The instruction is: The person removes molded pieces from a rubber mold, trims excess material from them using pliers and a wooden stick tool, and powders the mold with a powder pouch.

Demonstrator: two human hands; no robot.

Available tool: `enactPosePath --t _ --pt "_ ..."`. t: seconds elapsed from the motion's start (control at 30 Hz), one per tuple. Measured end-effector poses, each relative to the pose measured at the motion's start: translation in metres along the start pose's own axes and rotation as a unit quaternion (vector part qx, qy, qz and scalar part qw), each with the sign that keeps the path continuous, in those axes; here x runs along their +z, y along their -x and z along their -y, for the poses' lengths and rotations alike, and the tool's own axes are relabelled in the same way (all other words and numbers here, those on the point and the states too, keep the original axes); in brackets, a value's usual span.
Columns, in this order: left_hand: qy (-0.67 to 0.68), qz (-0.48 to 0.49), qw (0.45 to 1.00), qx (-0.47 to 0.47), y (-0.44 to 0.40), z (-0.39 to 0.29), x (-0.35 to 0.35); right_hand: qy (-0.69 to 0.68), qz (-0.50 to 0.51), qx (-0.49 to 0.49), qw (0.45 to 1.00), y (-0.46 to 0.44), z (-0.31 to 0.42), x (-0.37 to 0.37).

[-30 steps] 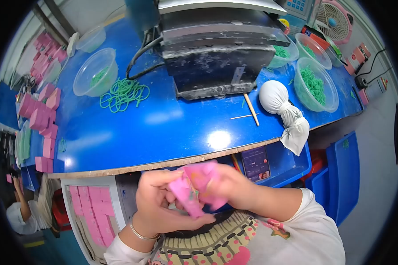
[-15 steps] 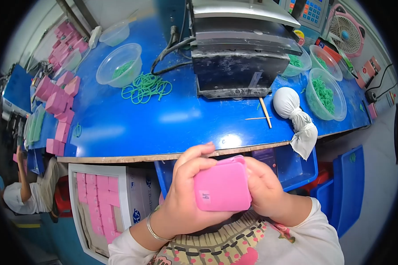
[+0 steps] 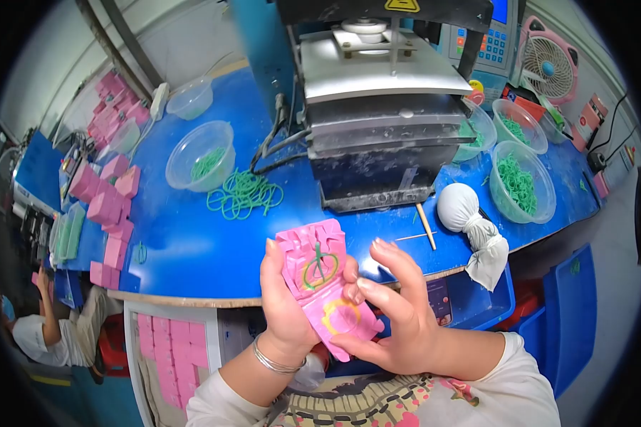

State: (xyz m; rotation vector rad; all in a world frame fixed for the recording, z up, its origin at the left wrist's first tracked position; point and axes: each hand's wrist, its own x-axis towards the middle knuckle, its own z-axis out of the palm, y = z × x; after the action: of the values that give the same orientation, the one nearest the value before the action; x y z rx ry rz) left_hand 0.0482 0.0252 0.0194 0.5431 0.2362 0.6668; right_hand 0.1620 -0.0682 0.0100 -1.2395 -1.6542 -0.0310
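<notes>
My left hand (image 3: 288, 313) holds a pink mould (image 3: 312, 242) opened into two halves over the table's front edge. In the upper half lies a green ring-shaped piece (image 3: 320, 269) with a stem; the lower half shows a yellow ring-shaped mark (image 3: 342, 317). My right hand (image 3: 399, 317) is beside the lower half, its fingers spread and its thumb near the mould's lower edge. Nothing shows in its grasp.
On the blue table (image 3: 185, 263) are green cords (image 3: 243, 195), bowls (image 3: 201, 156), a black press (image 3: 377, 171), a wooden stick (image 3: 426, 226) and a tied white cloth bag (image 3: 459, 208). Pink blocks (image 3: 105, 206) stand left. A co-worker (image 3: 39, 338) sits far left.
The pink mould, closed half a second ago, is now open and shows its inside. My right hand has loosened and spread its fingers. The view has shifted, with the press appearing lower.
</notes>
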Motion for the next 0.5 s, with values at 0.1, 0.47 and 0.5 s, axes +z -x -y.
enactPosePath --t 0.1,0.47,0.5 --pt "0.046 -0.06 0.995 -0.069 -0.009 -0.001 -0.005 -0.06 0.0 0.048 0.997 -0.014 -0.014 -0.01" --pt "-0.386 -0.062 0.907 0.16 -0.02 0.006 -0.012 -0.092 0.094 0.052 0.99 -0.026 -0.045 -0.007" --pt "-0.385 -0.062 0.908 0.156 -0.023 0.003 -0.015 -0.103 0.099 0.074 0.987 -0.026 -0.046 -0.006"
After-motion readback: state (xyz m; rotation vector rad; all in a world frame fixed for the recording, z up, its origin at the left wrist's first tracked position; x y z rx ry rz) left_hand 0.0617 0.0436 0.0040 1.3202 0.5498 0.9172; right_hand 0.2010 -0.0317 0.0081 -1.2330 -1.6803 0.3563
